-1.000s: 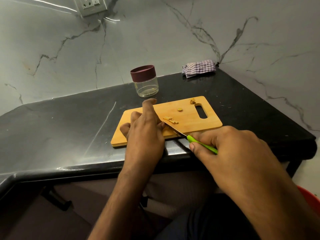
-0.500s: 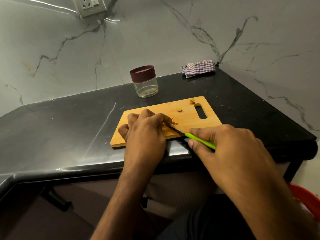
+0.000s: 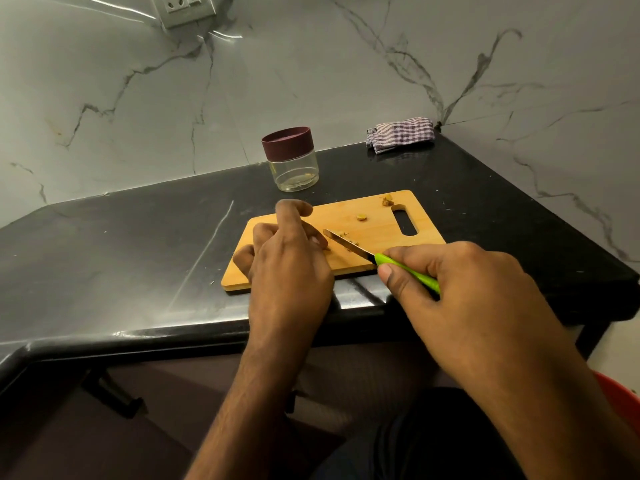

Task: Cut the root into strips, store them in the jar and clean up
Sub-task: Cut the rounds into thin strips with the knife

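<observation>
Two hands | right hand [image 3: 464,292] grips green-handled knife [image 3: 349,245] | rectangular wooden board [image 3: 374,230]

Small yellow root bits [image 3: 350,242] lie on the wooden board [image 3: 374,230]. The clear jar [image 3: 293,164] stands shut behind it.

The scene is dim and slightly greenish, with soft light from above leaving pale streaked glare on the glossy black table [image 3: 138,244] and bright reflections high on the marble wall [image 3: 311,81]. Faint shadows sit beneath the cutting board [image 3: 377,223], and the space below the table edge is nearly black. Wide-angle distortion bends the table edges outward, and the near forearms look soft.
</observation>
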### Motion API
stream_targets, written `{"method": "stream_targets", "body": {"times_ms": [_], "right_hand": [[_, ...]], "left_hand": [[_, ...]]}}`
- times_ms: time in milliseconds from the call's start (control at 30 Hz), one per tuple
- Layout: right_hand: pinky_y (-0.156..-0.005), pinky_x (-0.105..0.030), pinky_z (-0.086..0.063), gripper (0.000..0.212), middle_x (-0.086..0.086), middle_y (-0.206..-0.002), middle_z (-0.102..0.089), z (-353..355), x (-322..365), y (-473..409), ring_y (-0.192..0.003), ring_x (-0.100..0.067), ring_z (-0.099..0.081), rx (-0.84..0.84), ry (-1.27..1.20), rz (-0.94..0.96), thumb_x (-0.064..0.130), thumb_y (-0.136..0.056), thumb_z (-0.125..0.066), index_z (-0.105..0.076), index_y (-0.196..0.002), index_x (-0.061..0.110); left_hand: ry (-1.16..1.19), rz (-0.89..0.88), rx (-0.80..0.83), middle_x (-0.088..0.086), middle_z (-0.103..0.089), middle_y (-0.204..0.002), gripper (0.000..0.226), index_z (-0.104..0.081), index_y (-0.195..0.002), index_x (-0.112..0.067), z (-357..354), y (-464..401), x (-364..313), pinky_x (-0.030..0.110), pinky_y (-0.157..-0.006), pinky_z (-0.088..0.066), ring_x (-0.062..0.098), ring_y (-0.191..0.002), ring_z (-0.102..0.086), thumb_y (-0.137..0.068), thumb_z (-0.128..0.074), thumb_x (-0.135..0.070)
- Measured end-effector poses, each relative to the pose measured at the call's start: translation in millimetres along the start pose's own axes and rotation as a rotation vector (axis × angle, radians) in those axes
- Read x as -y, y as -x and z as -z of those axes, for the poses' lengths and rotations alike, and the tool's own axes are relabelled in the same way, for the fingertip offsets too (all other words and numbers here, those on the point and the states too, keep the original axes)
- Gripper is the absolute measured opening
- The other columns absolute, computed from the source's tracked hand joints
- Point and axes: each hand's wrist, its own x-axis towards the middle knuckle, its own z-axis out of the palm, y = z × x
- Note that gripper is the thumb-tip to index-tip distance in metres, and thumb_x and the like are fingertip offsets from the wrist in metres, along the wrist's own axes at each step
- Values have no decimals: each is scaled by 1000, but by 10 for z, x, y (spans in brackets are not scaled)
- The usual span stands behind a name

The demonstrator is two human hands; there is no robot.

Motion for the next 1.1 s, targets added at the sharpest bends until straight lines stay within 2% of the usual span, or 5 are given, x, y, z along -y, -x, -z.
{"method": "stream_targets", "body": {"times_ms": [133, 333, 567, 767, 1100], "right_hand": [[-63, -18, -43, 37, 17, -93, -64, -20, 23, 11, -74, -2, -51, 19, -39, 9, 56, -92, -41, -58, -121, 40], [-66, -28, -54, 35, 12, -67, -60, -1, 35, 6, -65, -4, -59, 41, -65, -10, 55, -92, -39, -63, -104, 32], [-63, -28, -53, 38, 12, -68, -58, -53, 75, 13, -64, -5, -57, 28, -38, -5, 55, -93, -35, -64, -99, 32], [-59, -18, -45, 37, 15, -73, -56, -66, 83, 21, -64, -3, -51, 10, -4, 6, 56, -93, -33, -61, -100, 34], [-52, -10, -32, 33, 17, -70, -48, -63, 83, 24, -61, 1, -45, 6, 40, 22, 54, -95, -32, -58, -104, 36]], "left_hand": [[41, -19, -63, -17, -53, -84, 39, -37, -125, -28, -7, 34, -4, 36, -94, -25, 8, -103, -45, -94, -58, -17], [76, -49, -152, -15, -62, -81, 43, -41, -122, -27, -15, 67, 12, 34, -92, -24, 6, -95, -54, -87, -65, -22], [63, -82, -198, -15, -60, -74, 42, -46, -122, -23, -26, 85, 43, 33, -91, -24, 6, -88, -57, -86, -66, -23], [67, -74, -216, -12, -64, -73, 42, -47, -125, -22, -42, 119, 58, 37, -97, -31, 5, -80, -61, -87, -63, -24], [36, -31, -230, -19, -63, -92, 22, -64, -104, -30, 3, 190, 98, 35, -87, -22, 3, -106, -43, -87, -66, -16]]}}
